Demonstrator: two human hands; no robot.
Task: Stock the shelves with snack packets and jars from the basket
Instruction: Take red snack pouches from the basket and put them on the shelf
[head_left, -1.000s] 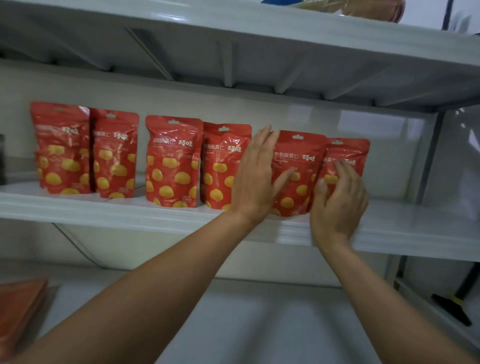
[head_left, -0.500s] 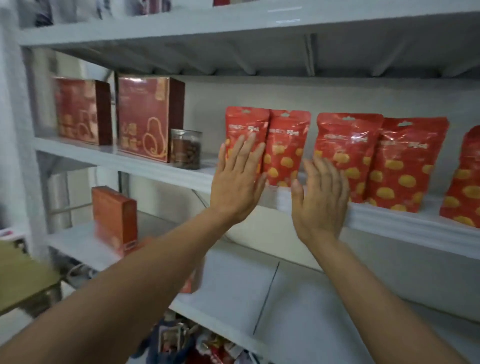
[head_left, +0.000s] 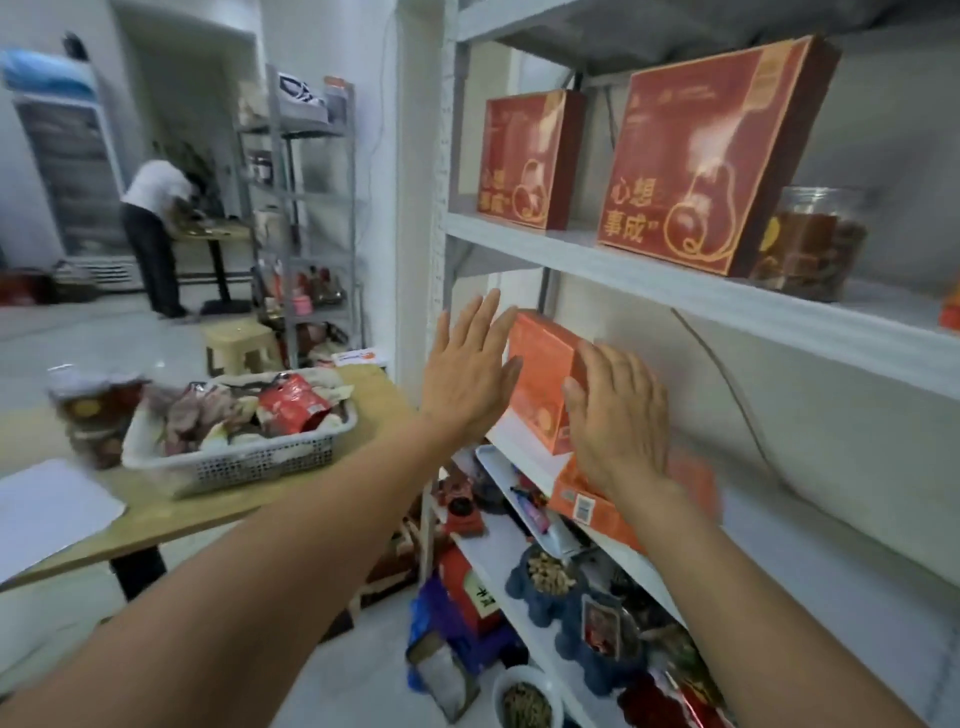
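While left hand (head_left: 467, 382) and right hand (head_left: 621, 415) hang flat, empty, basket (head_left: 249, 462) well apart leftward, on table (head_left: 171, 512)

A small shop or its stockroom: white metal shelves (head_left: 675, 270) on the right carry red gift boxes (head_left: 701, 156) and a jar (head_left: 810, 244). A basket (head_left: 249, 462) of snack packets (head_left: 291, 405) sits on a near-left table (head_left: 218, 514). A glass-door fridge (head_left: 78, 171) and a second loaded rack (head_left: 311, 208) stand far left.

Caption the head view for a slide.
Left hand and right hand, both open, raised before an upright orange box; basket at left.
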